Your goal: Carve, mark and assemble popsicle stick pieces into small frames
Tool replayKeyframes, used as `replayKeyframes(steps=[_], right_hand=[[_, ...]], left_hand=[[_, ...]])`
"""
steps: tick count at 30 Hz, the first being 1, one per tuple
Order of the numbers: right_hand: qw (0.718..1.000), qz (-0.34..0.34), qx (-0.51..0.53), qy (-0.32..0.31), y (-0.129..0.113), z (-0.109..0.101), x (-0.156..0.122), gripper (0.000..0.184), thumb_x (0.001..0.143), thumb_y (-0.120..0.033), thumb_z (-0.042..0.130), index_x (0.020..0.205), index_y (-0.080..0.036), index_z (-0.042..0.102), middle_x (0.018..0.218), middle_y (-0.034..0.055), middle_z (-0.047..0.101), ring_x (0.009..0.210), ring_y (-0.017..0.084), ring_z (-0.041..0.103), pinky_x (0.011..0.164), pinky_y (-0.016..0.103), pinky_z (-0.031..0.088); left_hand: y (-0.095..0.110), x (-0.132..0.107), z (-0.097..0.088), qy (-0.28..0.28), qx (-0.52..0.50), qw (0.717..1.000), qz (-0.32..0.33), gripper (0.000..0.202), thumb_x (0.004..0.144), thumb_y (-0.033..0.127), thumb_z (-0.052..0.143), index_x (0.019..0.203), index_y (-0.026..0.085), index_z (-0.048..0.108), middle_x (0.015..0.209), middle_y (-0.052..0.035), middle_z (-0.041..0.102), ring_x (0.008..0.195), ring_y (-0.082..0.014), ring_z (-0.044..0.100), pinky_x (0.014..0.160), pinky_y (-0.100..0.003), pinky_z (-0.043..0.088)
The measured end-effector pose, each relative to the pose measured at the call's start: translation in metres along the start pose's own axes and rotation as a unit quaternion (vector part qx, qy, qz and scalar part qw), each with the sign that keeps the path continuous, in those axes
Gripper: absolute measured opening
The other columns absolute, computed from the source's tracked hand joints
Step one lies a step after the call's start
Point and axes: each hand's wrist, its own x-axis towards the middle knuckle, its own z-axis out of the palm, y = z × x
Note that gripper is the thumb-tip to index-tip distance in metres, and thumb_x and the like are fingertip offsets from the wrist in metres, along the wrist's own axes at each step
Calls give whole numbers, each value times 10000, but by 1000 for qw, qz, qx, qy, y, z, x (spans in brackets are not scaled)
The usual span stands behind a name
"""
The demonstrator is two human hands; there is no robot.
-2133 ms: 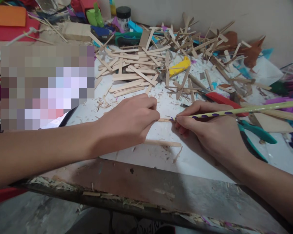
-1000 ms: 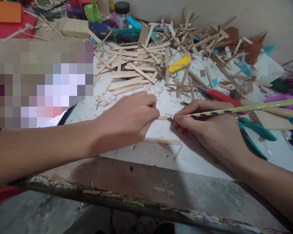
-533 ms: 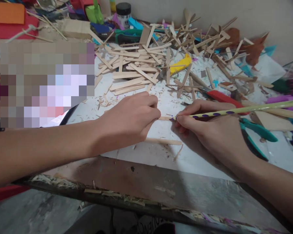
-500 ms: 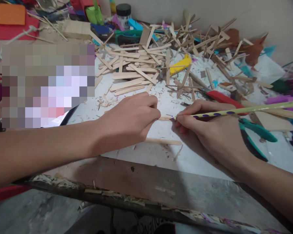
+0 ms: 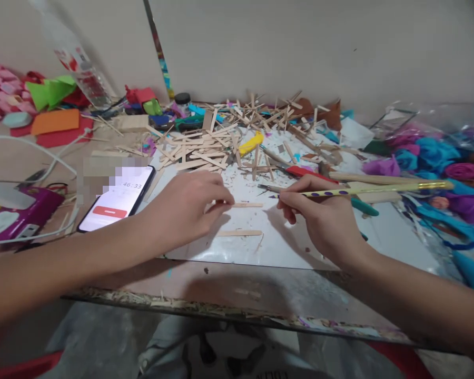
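Observation:
The thumb and fingers of my left hand (image 5: pixel 197 202) close on the left part of a popsicle stick (image 5: pixel 249 205), whose right end shows on the white sheet (image 5: pixel 296 247). Pinched in my right hand (image 5: pixel 319 218) is a yellow pencil (image 5: pixel 387 190) with purple ovals. Its tip points left, a little above and to the right of the stick's end, apart from it. A second popsicle stick (image 5: pixel 240 232) lies nearer to me, roughly parallel, its left end hidden behind my left hand. Green-handled pliers (image 5: pixel 365 206) are partly covered by my right hand.
Behind my hands is a heap of popsicle sticks (image 5: pixel 205 147) with a yellow piece (image 5: pixel 251 143) and a red-handled tool (image 5: pixel 300 171). A phone (image 5: pixel 120 197) lies beside my left forearm. Coloured paper flowers (image 5: pixel 434 158) crowd the right side. The table edge (image 5: pixel 174 308) runs in front of me.
The pencil tip has come off the popsicle stick, and my right hand has drawn away to the right. My left hand stays at the stick. The view has tilted up, showing more wall.

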Motion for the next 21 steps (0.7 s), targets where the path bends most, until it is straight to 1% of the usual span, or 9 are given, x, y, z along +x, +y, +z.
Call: replayKeyframes(steps=[1, 3, 5, 8, 11, 13, 17, 21], right_hand=[[1000, 10, -3, -4, -1, -4, -5, 191, 822, -225, 795, 682, -213, 666, 632, -11, 684, 525, 127, 560, 538, 291, 432], [999, 35, -11, -9, -4, -8, -12, 196, 826, -249, 801, 690, -205, 667, 643, -4, 688, 538, 126, 557, 553, 289, 429], [998, 54, -18, -6, -6, -8, -17, 198, 816, -268, 812, 696, -202, 670, 648, 3, 694, 542, 127, 558, 560, 287, 428], [997, 77, -11, -17, -9, 0, -19, 216, 784, -291, 828, 679, -204, 661, 623, 5, 684, 534, 132, 560, 550, 280, 431], [993, 107, 5, -41, -11, 8, -18, 240, 755, -305, 835, 655, -212, 637, 571, -2, 657, 520, 135, 551, 527, 268, 434], [993, 110, 4, -49, -9, 12, -17, 240, 754, -303, 830, 656, -217, 628, 569, -2, 658, 520, 138, 554, 520, 263, 441], [994, 94, -10, -62, 3, 11, -16, 204, 766, -280, 812, 672, -216, 643, 612, 11, 688, 524, 139, 560, 504, 261, 430], [993, 83, -50, -72, 9, 7, -16, 161, 764, -271, 808, 689, -217, 675, 641, 29, 712, 547, 161, 594, 489, 272, 433]], left_hand=[[2, -3, -1, -31, -6, 1000, -2, 186, 989, 216, 632, 943, 191, 811, 901, -36, 759, 861, -188, 682, 775, -313, 478], [5, -10, 3, -88, -18, 996, -2, 216, 1007, 259, 626, 933, 190, 817, 882, -43, 758, 859, -194, 690, 780, -320, 483], [5, -15, 13, -117, -24, 993, 5, 243, 1026, 257, 599, 948, 184, 818, 912, -55, 755, 895, -201, 695, 803, -325, 489], [3, -14, 28, -109, -27, 994, 9, 232, 1018, 226, 590, 957, 179, 810, 924, -56, 750, 878, -195, 691, 788, -315, 488], [3, -5, 39, -111, -10, 994, 3, 216, 998, 204, 603, 947, 174, 810, 903, -60, 751, 838, -198, 694, 748, -314, 480], [5, 3, 43, -115, 9, 993, 3, 217, 1000, 209, 604, 945, 170, 811, 896, -65, 749, 838, -209, 699, 744, -324, 477], [4, 9, 46, -94, 30, 995, 10, 259, 1035, 275, 591, 947, 168, 810, 890, -65, 740, 858, -227, 695, 765, -350, 474], [0, 3, 43, -68, 15, 998, 11, 270, 1035, 247, 576, 935, 160, 811, 876, -64, 734, 853, -222, 680, 763, -349, 468]])
